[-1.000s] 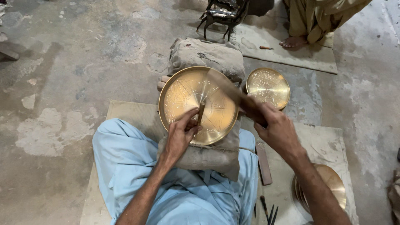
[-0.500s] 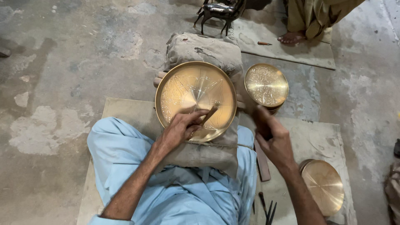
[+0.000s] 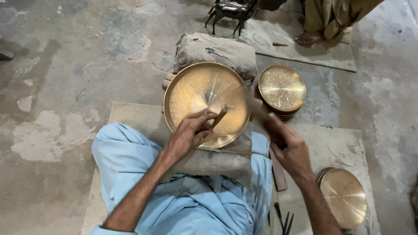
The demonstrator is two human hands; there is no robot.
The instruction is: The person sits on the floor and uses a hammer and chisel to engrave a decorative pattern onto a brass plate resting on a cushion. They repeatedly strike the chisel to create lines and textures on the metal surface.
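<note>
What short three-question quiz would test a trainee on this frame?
1. True or false: the left hand holds a thin metal punch tool against the large round engraved brass plate.
2. What lies right of that plate? A) a stack of smaller engraved brass plates B) a glass bottle C) a red bucket
3. What does the large plate rest on?

Key: 1 true. 2 A. 3 A grey cloth cushion, over the person's lap. The right hand is blurred, so its grip is unclear.
</note>
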